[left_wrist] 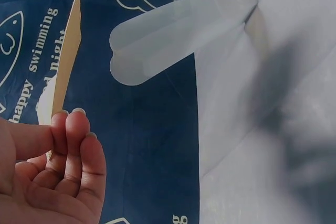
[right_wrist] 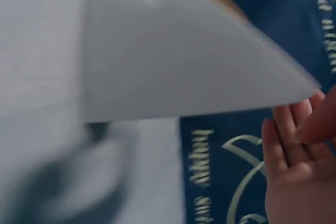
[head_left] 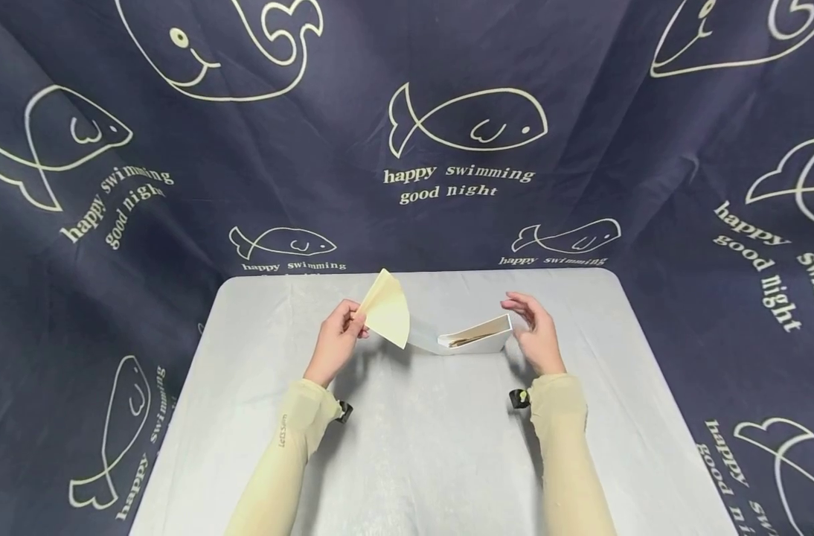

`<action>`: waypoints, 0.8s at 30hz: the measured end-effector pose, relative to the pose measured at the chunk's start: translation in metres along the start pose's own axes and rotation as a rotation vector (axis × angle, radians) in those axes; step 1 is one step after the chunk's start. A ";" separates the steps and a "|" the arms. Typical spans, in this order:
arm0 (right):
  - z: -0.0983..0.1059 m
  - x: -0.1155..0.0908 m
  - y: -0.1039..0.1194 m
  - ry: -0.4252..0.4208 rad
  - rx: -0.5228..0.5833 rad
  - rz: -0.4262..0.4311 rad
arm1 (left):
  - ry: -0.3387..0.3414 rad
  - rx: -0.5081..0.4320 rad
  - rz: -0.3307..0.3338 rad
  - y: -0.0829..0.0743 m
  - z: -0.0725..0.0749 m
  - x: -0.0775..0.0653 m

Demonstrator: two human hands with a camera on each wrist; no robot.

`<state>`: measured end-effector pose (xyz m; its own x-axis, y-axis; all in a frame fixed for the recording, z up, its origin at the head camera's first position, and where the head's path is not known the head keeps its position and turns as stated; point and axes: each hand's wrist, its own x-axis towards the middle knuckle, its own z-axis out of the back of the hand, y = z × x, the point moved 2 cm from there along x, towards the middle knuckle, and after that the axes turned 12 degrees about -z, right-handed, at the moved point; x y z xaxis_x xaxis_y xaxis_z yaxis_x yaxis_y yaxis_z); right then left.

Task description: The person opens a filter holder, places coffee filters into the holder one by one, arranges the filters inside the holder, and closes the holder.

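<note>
My left hand (head_left: 340,335) pinches a pale yellow, fan-shaped paper coffee filter (head_left: 389,309) between thumb and fingers, above the table. In the left wrist view the filter (left_wrist: 68,51) shows nearly edge-on. To its right is a white wedge-shaped holder (head_left: 487,343) with brownish paper inside. A frosted flap (left_wrist: 157,35) with a double-rounded end extends from the holder toward the left hand. My right hand (head_left: 534,331) is beside the holder's right end, fingers loosely extended. In the right wrist view its fingertips are right at the pointed corner of the holder (right_wrist: 184,61).
A light grey cloth covers the table (head_left: 420,447). Behind the table and along its sides hangs a dark blue curtain (head_left: 353,171) printed with fish and lettering. Black wrist straps (head_left: 519,399) show at both sleeves.
</note>
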<state>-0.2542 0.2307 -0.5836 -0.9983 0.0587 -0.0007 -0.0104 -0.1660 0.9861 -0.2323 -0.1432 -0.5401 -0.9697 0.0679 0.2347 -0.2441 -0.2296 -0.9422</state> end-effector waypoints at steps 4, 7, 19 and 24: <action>-0.011 0.002 0.026 -0.047 0.017 0.029 | 0.009 -0.025 -0.008 0.000 -0.005 0.001; -0.034 0.002 0.041 -0.028 0.045 0.024 | 0.021 -0.031 -0.007 0.000 -0.010 0.001; -0.122 -0.014 0.056 0.171 0.046 -0.159 | 0.125 -0.069 -0.039 -0.001 -0.035 -0.005; -0.121 -0.015 0.059 0.111 -0.015 -0.134 | 0.139 -0.102 -0.022 0.000 -0.039 -0.007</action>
<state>-0.2469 0.1015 -0.5458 -0.9882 -0.0281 -0.1507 -0.1434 -0.1783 0.9735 -0.2250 -0.1063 -0.5510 -0.9517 0.2073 0.2265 -0.2558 -0.1272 -0.9583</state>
